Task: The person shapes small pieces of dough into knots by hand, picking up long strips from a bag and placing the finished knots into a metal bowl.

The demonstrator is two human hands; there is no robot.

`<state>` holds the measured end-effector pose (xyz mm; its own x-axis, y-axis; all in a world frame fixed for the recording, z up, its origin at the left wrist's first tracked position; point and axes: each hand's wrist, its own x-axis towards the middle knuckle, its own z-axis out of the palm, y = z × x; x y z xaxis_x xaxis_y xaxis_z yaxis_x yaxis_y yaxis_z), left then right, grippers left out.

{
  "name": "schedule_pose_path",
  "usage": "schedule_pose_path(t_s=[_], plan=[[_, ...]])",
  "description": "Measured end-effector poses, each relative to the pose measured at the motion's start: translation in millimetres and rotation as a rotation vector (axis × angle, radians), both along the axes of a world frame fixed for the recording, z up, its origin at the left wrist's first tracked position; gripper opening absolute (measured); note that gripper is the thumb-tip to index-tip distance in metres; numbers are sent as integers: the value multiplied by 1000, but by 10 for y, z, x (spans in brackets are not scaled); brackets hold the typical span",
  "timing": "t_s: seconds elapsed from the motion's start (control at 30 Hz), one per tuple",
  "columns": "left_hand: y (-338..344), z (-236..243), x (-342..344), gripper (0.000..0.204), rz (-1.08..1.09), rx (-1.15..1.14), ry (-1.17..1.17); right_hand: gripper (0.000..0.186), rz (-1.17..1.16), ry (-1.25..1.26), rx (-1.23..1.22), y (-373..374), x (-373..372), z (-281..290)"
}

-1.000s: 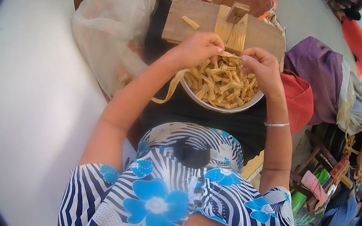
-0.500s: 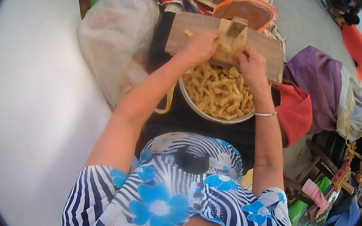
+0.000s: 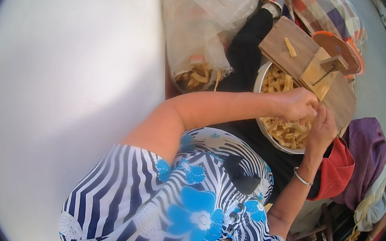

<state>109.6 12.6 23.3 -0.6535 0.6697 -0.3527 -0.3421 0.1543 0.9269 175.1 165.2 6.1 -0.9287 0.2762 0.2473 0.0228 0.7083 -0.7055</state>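
Note:
My left hand (image 3: 298, 105) and my right hand (image 3: 322, 130) meet over the near edge of a wooden board (image 3: 290, 36), fingertips pinched close together. Whatever sits between the fingers is too small or hidden to make out. Below them a white-rimmed basin (image 3: 259, 83) holds a heap of tan, knotted strips (image 3: 277, 79). One loose tan strip (image 3: 290, 47) lies on the board's left part. A paler wooden block (image 3: 319, 73) with an upright peg-like piece (image 3: 334, 64) is fixed on the board, just beyond my hands.
A cloudy plastic bag (image 3: 199, 21) with tan pieces in its mouth lies to the left of the basin. Red cloth (image 3: 337, 170) and purple cloth (image 3: 367, 140) are at the right. Checked fabric (image 3: 329, 12) and an orange-edged round piece (image 3: 339, 46) stand beyond the board.
The view has turned, so the board and basin appear farther right and tilted. My hands came off the block, drew together and moved nearer, over the basin's edge.

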Motion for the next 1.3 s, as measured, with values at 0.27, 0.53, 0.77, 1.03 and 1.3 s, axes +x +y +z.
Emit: schedule_pose_path(t_s=[0.27, 0.53, 0.77, 1.03, 1.3], plan=[[-67, 231, 3, 26, -222, 136, 514, 24, 454, -275, -833, -192, 700, 636], [224, 783, 515, 38, -140, 454, 504, 31, -87, 408, -547, -49, 628, 870], [99, 34, 220, 17, -74, 104, 118, 9, -89, 233, 176, -43, 257, 248], [-56, -208, 344, 23, 24, -133, 1291, 32, 90, -197, -912, -122, 407, -187], [18, -22, 277, 22, -61, -27, 990, 25, 120, -184, -1561, -162, 390, -211]])
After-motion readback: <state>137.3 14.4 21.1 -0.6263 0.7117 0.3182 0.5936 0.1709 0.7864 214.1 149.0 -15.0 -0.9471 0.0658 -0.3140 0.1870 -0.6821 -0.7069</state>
